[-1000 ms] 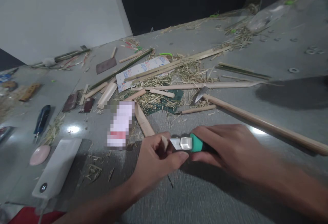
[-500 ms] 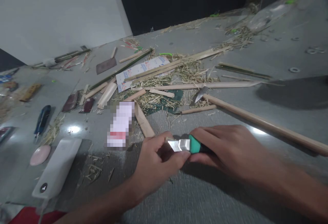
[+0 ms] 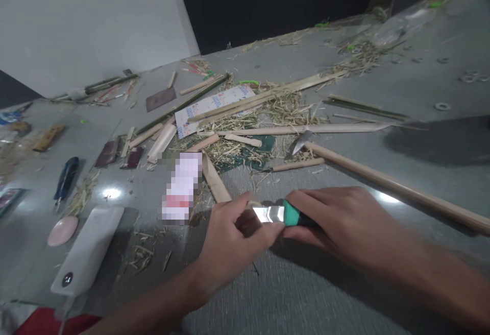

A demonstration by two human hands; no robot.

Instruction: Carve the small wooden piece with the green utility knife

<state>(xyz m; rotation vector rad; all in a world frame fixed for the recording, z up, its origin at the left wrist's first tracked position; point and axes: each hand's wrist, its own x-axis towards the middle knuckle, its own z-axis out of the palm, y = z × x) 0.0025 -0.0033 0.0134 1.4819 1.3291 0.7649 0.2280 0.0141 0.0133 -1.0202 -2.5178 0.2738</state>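
My right hand [image 3: 333,222] is wrapped around a utility knife [image 3: 291,213] with a green and black handle. Its short metal blade points left, toward the curled fingers of my left hand [image 3: 231,243]. The left thumb presses near the knife's green collar. A pale wooden strip [image 3: 216,179] runs down into my left hand, which is closed on it; a bit of tan wood shows beside the blade, the rest is hidden by the fingers.
Beyond my hands lie shavings [image 3: 233,159], long bamboo strips [image 3: 298,129] and a printed card [image 3: 218,102]. A long-handled hammer [image 3: 394,187] lies right. At left are a white power bank [image 3: 90,248], a pink oval object [image 3: 63,231] and a dark-handled tool [image 3: 67,179].
Both hands keep almost the same place and grip. The blade has tilted slightly and catches more light. The background has shifted a little to the right in view.
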